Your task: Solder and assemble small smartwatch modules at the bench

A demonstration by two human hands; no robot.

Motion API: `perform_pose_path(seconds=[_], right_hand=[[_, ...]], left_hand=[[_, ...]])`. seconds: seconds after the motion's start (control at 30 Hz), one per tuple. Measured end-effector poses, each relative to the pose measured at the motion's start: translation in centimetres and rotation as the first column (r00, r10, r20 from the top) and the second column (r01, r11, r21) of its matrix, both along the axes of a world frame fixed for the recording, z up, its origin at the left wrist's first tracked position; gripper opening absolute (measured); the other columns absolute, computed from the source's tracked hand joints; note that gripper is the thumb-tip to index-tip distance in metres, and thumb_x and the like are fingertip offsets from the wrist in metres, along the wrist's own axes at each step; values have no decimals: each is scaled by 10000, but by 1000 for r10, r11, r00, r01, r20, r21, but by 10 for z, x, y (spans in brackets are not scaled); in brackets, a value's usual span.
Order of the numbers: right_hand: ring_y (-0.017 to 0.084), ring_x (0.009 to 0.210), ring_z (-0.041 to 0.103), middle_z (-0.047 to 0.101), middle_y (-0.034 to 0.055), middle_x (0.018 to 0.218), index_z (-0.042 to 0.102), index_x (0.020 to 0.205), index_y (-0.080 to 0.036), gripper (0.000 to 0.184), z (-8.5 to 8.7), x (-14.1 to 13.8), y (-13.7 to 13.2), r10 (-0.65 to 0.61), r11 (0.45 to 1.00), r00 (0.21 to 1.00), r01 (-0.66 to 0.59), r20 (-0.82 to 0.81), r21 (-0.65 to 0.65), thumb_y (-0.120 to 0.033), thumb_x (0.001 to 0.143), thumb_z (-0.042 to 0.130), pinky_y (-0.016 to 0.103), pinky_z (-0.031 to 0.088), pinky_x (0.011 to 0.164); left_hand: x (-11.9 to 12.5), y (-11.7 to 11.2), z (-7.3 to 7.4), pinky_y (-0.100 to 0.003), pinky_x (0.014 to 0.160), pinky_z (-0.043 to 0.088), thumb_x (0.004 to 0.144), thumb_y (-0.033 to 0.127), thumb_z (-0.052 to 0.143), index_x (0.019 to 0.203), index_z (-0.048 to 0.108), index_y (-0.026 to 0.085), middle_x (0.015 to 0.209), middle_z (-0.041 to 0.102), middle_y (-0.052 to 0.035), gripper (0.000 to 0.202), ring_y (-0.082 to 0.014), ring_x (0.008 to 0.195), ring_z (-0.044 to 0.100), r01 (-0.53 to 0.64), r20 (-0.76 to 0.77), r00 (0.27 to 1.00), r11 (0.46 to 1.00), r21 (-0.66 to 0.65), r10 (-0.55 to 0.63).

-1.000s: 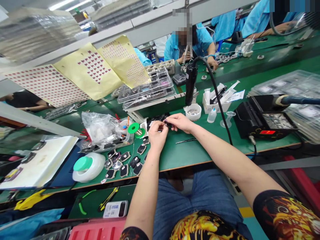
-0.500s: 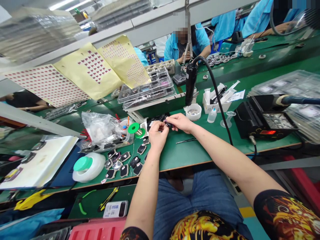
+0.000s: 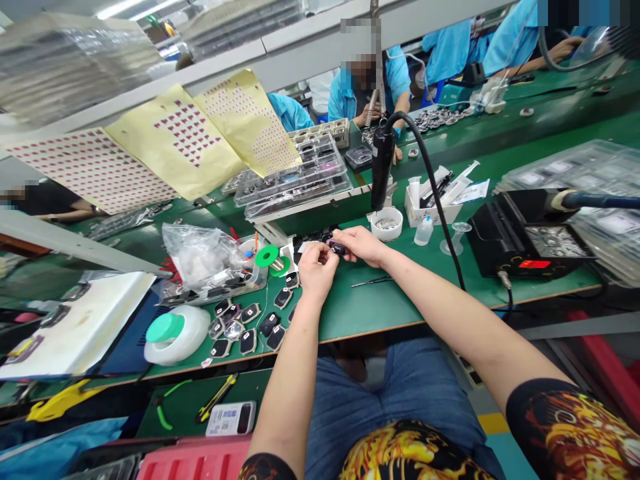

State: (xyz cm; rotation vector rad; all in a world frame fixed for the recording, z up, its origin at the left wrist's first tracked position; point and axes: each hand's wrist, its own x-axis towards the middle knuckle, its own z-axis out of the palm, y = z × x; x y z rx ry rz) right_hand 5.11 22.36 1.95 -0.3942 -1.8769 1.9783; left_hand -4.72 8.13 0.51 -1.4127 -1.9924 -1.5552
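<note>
Between my two hands is a small dark watch case [image 3: 338, 248], held over the green bench. My right hand [image 3: 361, 245] grips it from the right with thumb and fingers. The fingertips of my left hand [image 3: 317, 265] pinch at its left edge; part of the case is hidden behind them. Just beyond my hands lie more dark pieces [image 3: 313, 237]. Black tweezers [image 3: 373, 281] rest on the bench to the right, below my right wrist. Several watch cases with dark faces [image 3: 249, 340] are spread out left of my left forearm.
A solder spool [image 3: 270, 256] and a plastic bin [image 3: 257, 273] stand left. A white bottle with a green cap [image 3: 177, 333] sits near the front edge. A hot-air handle [image 3: 383, 163] hangs ahead; its black station [image 3: 530, 233] is right. Across the bench sits a co-worker [image 3: 345, 93].
The watch case has turned slightly in my fingers, showing more of its dark face. My arms stay almost in place. The co-worker opposite has lowered an arm toward the bench.
</note>
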Motion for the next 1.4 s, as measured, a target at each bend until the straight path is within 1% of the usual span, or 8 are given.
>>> perform_pose_path(seconds=[0.17, 0.33, 0.5, 0.67, 0.87, 1.0, 1.2, 1.4], right_hand=[[98, 434, 498, 578, 12, 550, 693, 811, -144, 709, 0, 0, -1, -38, 999, 999, 38, 17, -16, -824, 1002, 631, 166, 358, 348], [101, 461, 520, 611, 20, 627, 700, 835, -150, 690, 2, 0, -3, -65, 998, 998, 65, 18, -2, -823, 982, 659, 174, 344, 337], [104, 445, 500, 560, -1, 590, 687, 820, -157, 758, 0, -1, -4, -78, 996, 997, 78, 9, 47, -910, 903, 666, 190, 323, 342], [111, 472, 525, 525, -18, 598, 651, 790, -167, 841, -5, 0, -4, -98, 990, 995, 101, -34, 102, -1007, 809, 642, 198, 313, 390], [125, 495, 534, 490, -23, 564, 603, 720, -174, 841, -7, 2, -2, -119, 959, 991, 129, -54, 251, -1002, 859, 580, 216, 313, 472], [137, 519, 559, 505, -23, 583, 656, 754, -162, 843, -7, 2, 0, -96, 938, 993, 113, -67, 327, -991, 880, 563, 229, 357, 528], [143, 532, 570, 534, -19, 590, 682, 780, -163, 838, -7, 2, 1, -81, 927, 995, 98, -63, 362, -981, 899, 544, 233, 373, 548], [150, 535, 579, 550, -12, 601, 713, 819, -158, 848, -10, 1, -1, -84, 930, 995, 100, -61, 353, -985, 895, 544, 233, 373, 544]], left_hand=[[0, 0, 0, -256, 668, 524, 878, 139, 663, 813, 661, 224, 842, 669, 0, 106, -125, 700, 602, 5, 4, 1000, 1000, 8, -5], [0, 1, -1, -258, 665, 549, 888, 157, 677, 845, 694, 224, 878, 694, -11, 82, -126, 709, 626, 3, 20, 1000, 1000, 11, -3], [0, 1, -3, -248, 647, 552, 887, 155, 676, 864, 702, 219, 890, 690, -11, 73, -113, 688, 623, 4, 9, 1000, 1000, 11, -5], [0, 1, -2, -250, 639, 530, 891, 152, 673, 839, 681, 216, 853, 667, -5, 83, -115, 680, 599, 6, -24, 1000, 1000, 6, -6], [-1, 1, -2, -265, 658, 530, 896, 151, 670, 824, 672, 220, 834, 668, -5, 100, -125, 689, 602, 12, -45, 999, 1000, -14, -12], [-2, 1, -3, -271, 667, 529, 899, 148, 660, 826, 671, 223, 825, 667, -6, 106, -131, 694, 602, 19, -52, 998, 999, -28, -21], [-3, 1, -5, -272, 659, 517, 901, 148, 652, 820, 657, 227, 812, 654, -3, 113, -136, 697, 598, 13, -54, 998, 1000, -23, -15], [-1, 2, -5, -263, 639, 492, 890, 132, 644, 800, 625, 226, 795, 622, 8, 131, -128, 678, 571, -1, -59, 998, 1000, -10, 1]])
